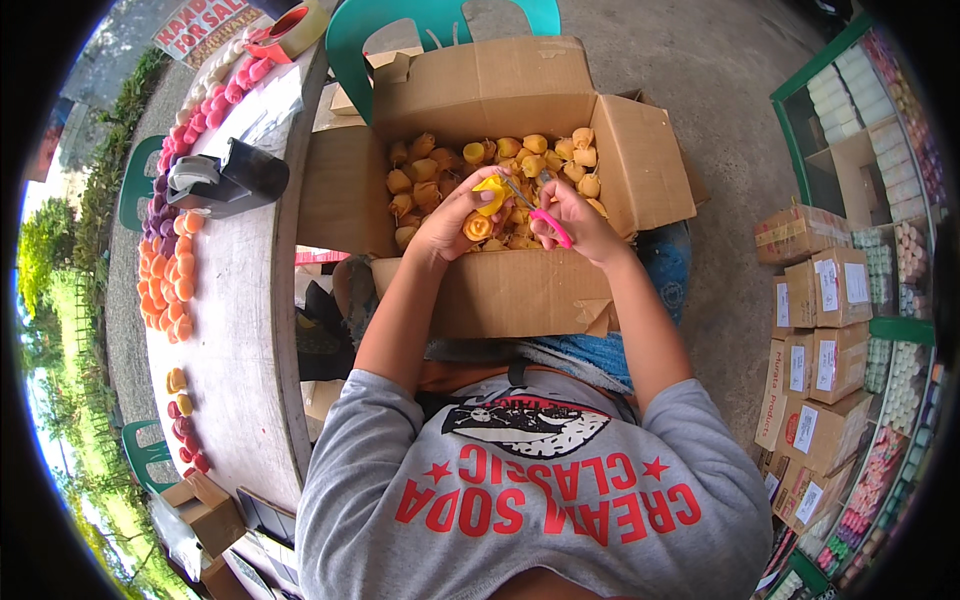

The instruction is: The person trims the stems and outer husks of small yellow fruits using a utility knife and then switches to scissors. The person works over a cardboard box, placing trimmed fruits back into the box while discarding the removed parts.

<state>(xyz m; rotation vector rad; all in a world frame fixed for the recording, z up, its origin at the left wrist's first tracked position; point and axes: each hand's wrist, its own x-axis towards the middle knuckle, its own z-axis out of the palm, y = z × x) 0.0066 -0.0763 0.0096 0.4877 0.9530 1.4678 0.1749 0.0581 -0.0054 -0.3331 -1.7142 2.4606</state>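
Observation:
My left hand [453, 222] is closed around a yellow rose-shaped candle [491, 193], above an open cardboard box [480, 290]. Another rose-shaped candle [479, 226], deeper orange-yellow, shows just below its fingers; whether the hand grips that one too is unclear. My right hand [583, 222] holds scissors [549, 226] with pink handles, the blades pointing up and left to the candle. Blades and candle overlap here, so I cannot tell whether they touch. Inside the box lie many orange-yellow rose-shaped candles [423, 168], some with thin wicks showing.
On the left, a long white table [235, 330] carries a black tape dispenser [232, 178], a tape roll [291, 33] and rows of coloured pieces [165, 270]. A green chair [350, 50] stands behind the box. Stacked cartons [825, 370] and candle shelves [890, 150] line the right.

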